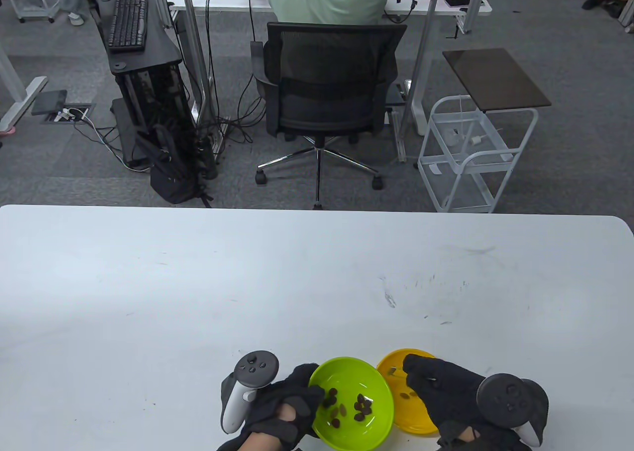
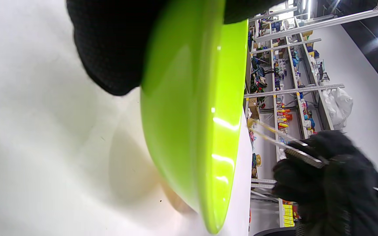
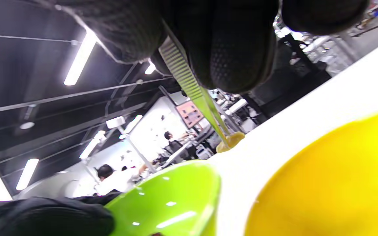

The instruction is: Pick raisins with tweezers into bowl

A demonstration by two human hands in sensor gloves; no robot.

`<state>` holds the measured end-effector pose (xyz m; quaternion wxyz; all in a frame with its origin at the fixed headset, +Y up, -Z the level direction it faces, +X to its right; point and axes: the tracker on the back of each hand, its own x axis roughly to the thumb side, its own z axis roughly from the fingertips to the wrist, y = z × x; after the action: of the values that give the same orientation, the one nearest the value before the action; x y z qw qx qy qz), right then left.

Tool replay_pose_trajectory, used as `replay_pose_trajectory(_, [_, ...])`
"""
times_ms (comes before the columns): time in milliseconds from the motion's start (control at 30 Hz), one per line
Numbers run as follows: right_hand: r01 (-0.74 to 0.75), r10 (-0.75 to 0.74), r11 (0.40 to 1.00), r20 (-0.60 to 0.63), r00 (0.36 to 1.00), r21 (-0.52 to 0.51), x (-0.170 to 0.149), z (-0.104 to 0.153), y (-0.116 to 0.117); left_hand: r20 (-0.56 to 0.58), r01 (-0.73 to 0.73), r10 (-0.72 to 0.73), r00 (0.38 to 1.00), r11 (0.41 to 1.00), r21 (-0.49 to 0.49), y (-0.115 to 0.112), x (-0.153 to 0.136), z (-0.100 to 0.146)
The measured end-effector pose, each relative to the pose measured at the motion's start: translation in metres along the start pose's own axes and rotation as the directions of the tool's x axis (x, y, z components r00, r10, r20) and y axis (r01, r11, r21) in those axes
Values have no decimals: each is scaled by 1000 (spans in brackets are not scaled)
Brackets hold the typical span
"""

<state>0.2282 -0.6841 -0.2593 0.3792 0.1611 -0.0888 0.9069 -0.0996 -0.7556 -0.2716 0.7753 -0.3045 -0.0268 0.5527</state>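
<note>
Tweezers [image 3: 189, 82] are pinched in the right hand [image 1: 446, 396], their long axis running from the fingers [image 3: 238, 52] down and away toward the far rim of the yellow bowl [image 1: 396, 367]. A pale golden raisin [image 3: 230, 140] appears clamped at the tips in the right wrist view (the tips look pressed together on it, though the piece is small and soft-edged). That hand hovers over the yellow bowl, where one or two brownish bits lie on the floor.

To its left, touching or just beside it, sits the green bowl [image 1: 381, 391], tilted up by the left hand [image 1: 282, 406], whose fingers [image 1: 304, 374] grip its left rim. Dark raisins [image 1: 349, 406] are clustered in its bottom. Which bowl is the target cannot be read from the pictures; my guess is that the move turns on the gap between the tweezer tips and the green bowl's raised near rim, which lies leftward of the tips.

Nothing else stands on the white tabletop [image 1: 247, 282] between the two bowls. Beyond it are an office chair [image 1: 327, 84] and a white trolley [image 1: 470, 159], well apart.
</note>
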Motion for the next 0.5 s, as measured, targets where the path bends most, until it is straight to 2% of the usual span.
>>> replay_pose_trajectory(267, [-109,127,983,-120,985,148,-34,-6,30,-2,2,-2,1000,1000,3,2,0,1])
replay_pose_trajectory(500, [-78,102,983,-141,985,167,-38,-7,33,-1,3,-3,1000,1000,8,4,0,1])
